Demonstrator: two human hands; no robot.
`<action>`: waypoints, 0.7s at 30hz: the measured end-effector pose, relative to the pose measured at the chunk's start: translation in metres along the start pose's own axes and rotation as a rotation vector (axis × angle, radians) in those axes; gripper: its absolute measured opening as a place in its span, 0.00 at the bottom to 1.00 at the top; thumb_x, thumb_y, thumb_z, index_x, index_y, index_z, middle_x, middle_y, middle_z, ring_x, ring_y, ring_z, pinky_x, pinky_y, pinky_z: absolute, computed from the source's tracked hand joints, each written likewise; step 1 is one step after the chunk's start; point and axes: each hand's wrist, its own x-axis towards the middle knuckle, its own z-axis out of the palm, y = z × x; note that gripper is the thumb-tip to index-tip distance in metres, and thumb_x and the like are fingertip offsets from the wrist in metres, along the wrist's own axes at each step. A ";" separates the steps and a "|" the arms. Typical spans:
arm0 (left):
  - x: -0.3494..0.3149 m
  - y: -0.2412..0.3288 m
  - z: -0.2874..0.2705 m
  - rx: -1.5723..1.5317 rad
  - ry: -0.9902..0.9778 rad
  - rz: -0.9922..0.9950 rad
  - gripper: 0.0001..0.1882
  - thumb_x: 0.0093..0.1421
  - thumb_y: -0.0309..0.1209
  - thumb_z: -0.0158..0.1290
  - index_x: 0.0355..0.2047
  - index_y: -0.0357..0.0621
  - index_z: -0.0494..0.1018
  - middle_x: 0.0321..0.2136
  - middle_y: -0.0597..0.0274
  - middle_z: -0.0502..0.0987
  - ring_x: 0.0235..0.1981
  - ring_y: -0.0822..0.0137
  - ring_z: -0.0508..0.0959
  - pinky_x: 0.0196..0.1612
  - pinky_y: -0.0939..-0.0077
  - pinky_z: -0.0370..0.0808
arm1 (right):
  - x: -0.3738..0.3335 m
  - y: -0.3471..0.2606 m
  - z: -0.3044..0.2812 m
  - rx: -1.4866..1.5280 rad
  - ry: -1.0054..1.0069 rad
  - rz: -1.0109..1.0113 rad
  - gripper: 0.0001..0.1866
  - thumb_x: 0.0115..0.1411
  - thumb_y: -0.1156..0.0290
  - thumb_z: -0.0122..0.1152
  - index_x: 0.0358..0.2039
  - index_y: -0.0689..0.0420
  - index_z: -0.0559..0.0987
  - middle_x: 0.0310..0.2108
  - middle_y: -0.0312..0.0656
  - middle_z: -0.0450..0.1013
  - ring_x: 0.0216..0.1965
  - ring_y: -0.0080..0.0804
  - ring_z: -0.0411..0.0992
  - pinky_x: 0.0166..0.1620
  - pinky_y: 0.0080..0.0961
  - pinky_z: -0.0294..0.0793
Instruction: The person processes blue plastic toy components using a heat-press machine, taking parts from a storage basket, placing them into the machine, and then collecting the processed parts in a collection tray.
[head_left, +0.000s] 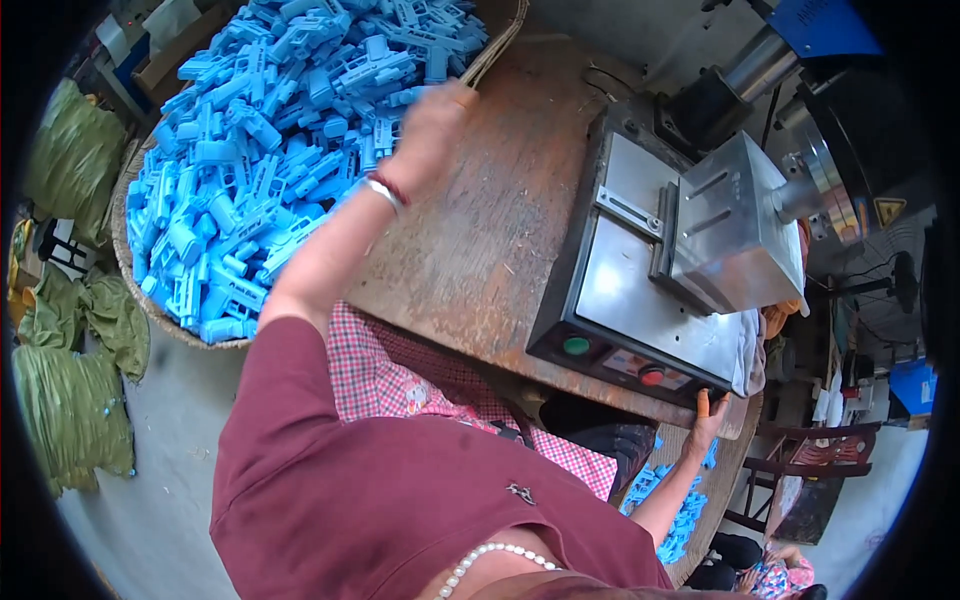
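My left hand (436,125), partly smeared by motion, is closed on the near-side rim of a wide woven basket (491,58). Heaped inside the basket are blue plastic toy pistols (250,150). On the right, my right hand (706,422) touches the front right corner of a benchtop press machine (640,265). Two of its digits show, stretched up and apart, one with an orange covering; the others are hidden. A metal block (740,230) hangs from the press over its steel top, beside a slotted guide (630,212).
The machine stands on a worn wooden table (480,230). Its front carries a green button (576,345) and a red button (652,376). More blue pieces (685,515) lie low on the right. Green sacks (72,415) line the left, and a wooden chair (815,465) stands at right.
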 end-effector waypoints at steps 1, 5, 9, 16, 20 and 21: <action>-0.005 -0.031 0.007 0.318 -0.007 -0.047 0.19 0.56 0.22 0.47 0.49 0.48 0.73 0.49 0.51 0.73 0.52 0.52 0.72 0.51 0.63 0.71 | -0.001 -0.007 0.004 -0.007 0.001 0.002 0.35 0.61 0.71 0.62 0.65 0.61 0.58 0.60 0.42 0.63 0.59 0.31 0.60 0.63 0.25 0.54; -0.001 -0.133 0.040 -0.016 -0.450 -0.067 0.24 0.53 0.18 0.47 0.51 0.49 0.72 0.51 0.51 0.72 0.50 0.49 0.74 0.52 0.62 0.73 | -0.007 -0.036 0.029 -0.054 0.083 -0.078 0.34 0.63 0.70 0.60 0.66 0.59 0.57 0.63 0.44 0.59 0.65 0.33 0.56 0.66 0.29 0.51; 0.026 -0.098 0.001 0.006 -0.039 0.017 0.18 0.53 0.21 0.48 0.45 0.37 0.73 0.42 0.47 0.76 0.46 0.47 0.74 0.50 0.61 0.73 | 0.005 -0.054 0.028 -0.095 0.278 -0.309 0.29 0.65 0.71 0.57 0.64 0.61 0.62 0.62 0.47 0.61 0.63 0.34 0.60 0.64 0.30 0.57; 0.006 0.153 -0.031 -1.247 -0.178 -0.694 0.16 0.62 0.31 0.52 0.51 0.44 0.71 0.41 0.63 0.73 0.36 0.73 0.75 0.34 0.79 0.76 | 0.060 -0.122 0.101 -0.152 -0.119 -0.387 0.17 0.67 0.70 0.50 0.54 0.62 0.73 0.54 0.45 0.70 0.59 0.33 0.64 0.62 0.25 0.58; -0.034 0.211 -0.008 -0.938 -0.300 -0.668 0.22 0.61 0.35 0.57 0.54 0.42 0.69 0.45 0.59 0.73 0.40 0.66 0.76 0.41 0.74 0.76 | 0.107 -0.098 0.132 -0.031 -0.252 -0.517 0.14 0.62 0.74 0.53 0.49 0.59 0.75 0.52 0.49 0.70 0.55 0.42 0.67 0.57 0.32 0.64; -0.037 0.222 -0.019 -0.660 -0.212 -0.292 0.24 0.59 0.34 0.58 0.54 0.41 0.69 0.46 0.56 0.73 0.43 0.62 0.75 0.44 0.71 0.75 | 0.101 -0.123 0.148 -0.030 -0.221 -0.681 0.14 0.57 0.77 0.58 0.45 0.59 0.76 0.45 0.50 0.72 0.49 0.44 0.70 0.51 0.36 0.68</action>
